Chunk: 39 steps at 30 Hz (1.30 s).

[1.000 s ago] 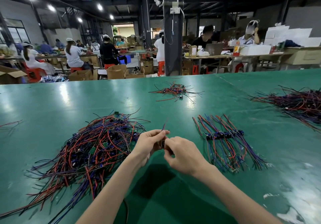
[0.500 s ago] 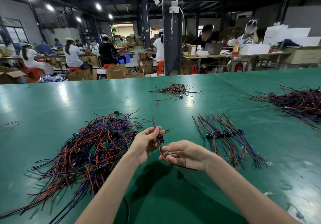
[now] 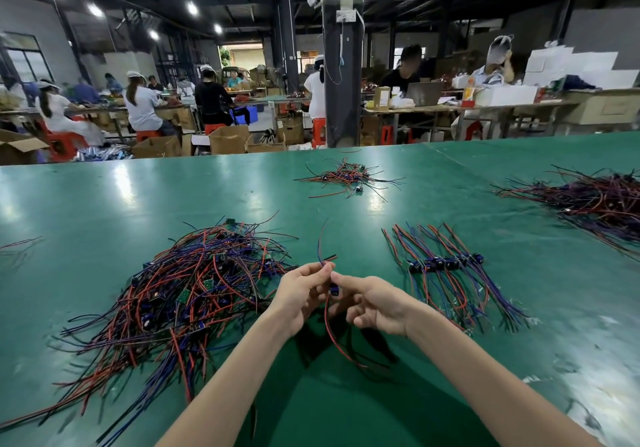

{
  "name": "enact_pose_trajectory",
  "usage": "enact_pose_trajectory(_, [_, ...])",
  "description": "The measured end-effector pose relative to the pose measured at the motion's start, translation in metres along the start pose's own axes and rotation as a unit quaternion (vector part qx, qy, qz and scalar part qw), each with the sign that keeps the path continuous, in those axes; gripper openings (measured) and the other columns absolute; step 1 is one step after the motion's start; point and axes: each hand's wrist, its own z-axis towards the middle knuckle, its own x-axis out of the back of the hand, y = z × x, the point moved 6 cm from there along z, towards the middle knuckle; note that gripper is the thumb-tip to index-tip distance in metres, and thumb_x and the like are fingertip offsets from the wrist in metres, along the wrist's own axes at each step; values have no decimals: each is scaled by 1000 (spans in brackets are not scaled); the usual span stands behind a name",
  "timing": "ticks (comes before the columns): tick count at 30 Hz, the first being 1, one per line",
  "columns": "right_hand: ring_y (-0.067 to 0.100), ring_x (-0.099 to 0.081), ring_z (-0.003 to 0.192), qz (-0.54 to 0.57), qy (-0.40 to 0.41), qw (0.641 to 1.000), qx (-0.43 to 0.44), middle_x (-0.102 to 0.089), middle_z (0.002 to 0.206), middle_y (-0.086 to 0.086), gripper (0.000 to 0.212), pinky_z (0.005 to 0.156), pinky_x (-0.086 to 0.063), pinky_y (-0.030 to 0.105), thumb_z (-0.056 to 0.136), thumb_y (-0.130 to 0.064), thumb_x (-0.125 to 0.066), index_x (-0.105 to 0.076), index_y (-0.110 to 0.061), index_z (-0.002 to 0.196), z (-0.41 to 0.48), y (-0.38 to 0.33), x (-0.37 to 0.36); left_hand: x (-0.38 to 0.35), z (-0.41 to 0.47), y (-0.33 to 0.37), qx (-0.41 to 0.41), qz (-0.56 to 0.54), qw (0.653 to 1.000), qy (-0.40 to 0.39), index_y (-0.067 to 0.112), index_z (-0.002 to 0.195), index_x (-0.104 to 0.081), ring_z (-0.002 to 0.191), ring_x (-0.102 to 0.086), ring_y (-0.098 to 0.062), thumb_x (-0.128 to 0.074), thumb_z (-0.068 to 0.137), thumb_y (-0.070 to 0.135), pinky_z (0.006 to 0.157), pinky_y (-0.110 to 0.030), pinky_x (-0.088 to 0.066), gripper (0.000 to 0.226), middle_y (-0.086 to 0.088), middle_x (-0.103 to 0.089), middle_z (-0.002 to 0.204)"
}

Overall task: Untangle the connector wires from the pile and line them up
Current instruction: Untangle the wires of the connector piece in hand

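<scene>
A big tangled pile of red, blue and black connector wires (image 3: 180,294) lies on the green table (image 3: 104,211) to my left. To my right a lined-up row of wires (image 3: 446,270) lies side by side, connectors in a band across the middle. Between them my left hand (image 3: 301,294) pinches one connector wire (image 3: 330,315) near its small dark connector; thin ends stick up, red and dark strands hang down to the table. My right hand (image 3: 377,304) sits palm-up beside it, fingers curled at the wire just under the connector.
A small wire heap (image 3: 348,176) lies farther back at centre, and a large dark heap (image 3: 595,200) at the right edge. A few stray wires (image 3: 17,247) lie far left. White scuffs mark the table's near right. Workers sit at benches behind.
Both hands stay together between the two piles. The wire's long strands, raised half a second ago, now hang down below the hands; my right hand has turned palm-up under the connector.
</scene>
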Motion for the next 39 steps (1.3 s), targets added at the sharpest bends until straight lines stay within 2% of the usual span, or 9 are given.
enact_pose_trajectory(4, [6,-49,37,11,37,998,51,-56,73,8,28,35,-41,15,91,-28,-60,-61,-2,100,6,1,2,2,0,1,-43,14,999,17,3,84,-65,57,-63,-9,-60,86,-4,58,-21,-54,9,-2,-67,67])
enact_pose_trajectory(7, [6,-48,36,4,48,995,84,-53,65,3,17,33,-37,16,91,-23,-61,-60,-6,89,7,-1,1,3,-3,0,-55,28,998,10,6,81,-64,59,-61,-14,-62,85,-3,65,-28,-53,9,-3,-65,68])
enact_pose_trajectory(11, [8,-47,36,-19,47,994,92,-48,64,1,13,33,-35,17,93,-18,-56,-56,-11,82,7,-1,2,1,-5,0,-66,28,997,14,3,80,-64,57,-63,-15,-62,85,0,59,-25,-56,6,-7,-65,67])
enact_pose_trajectory(17, [10,-46,36,-66,66,990,106,-47,62,0,21,32,-30,16,91,-17,-59,-54,-14,70,6,-2,4,2,-6,0,-63,34,997,0,4,82,-65,58,-63,-16,-65,83,6,59,-28,-56,2,-8,-66,69])
enact_pose_trajectory(22, [11,-46,35,-88,72,984,137,-49,64,3,18,29,-28,16,90,-13,-60,-56,-10,73,5,-5,3,4,-4,-3,-43,37,998,-13,3,79,-65,57,-63,-18,-67,81,9,56,-28,-55,7,-10,-67,69])
enact_pose_trajectory(26, [11,-46,33,-98,86,982,138,-48,66,4,7,29,-25,16,88,-9,-58,-60,-3,85,5,-6,3,4,-4,-3,-53,56,997,-20,5,74,-65,57,-63,-17,-70,76,12,58,-27,-55,9,-10,-67,68])
enact_pose_trajectory(32, [11,-45,33,-99,96,981,140,-49,64,4,7,29,-24,16,87,-7,-58,-59,-4,81,6,-4,6,2,-6,-3,-66,62,996,-18,5,73,-62,52,-61,-16,-68,82,6,54,-25,-53,10,-8,-65,63])
enact_pose_trajectory(39, [10,-44,32,-102,109,979,136,-51,67,8,7,29,-23,15,86,-6,-57,-60,-3,81,12,-4,9,-2,2,1,-86,86,993,12,5,76,-65,56,-58,-15,-66,85,4,58,-27,-52,9,-6,-65,65])
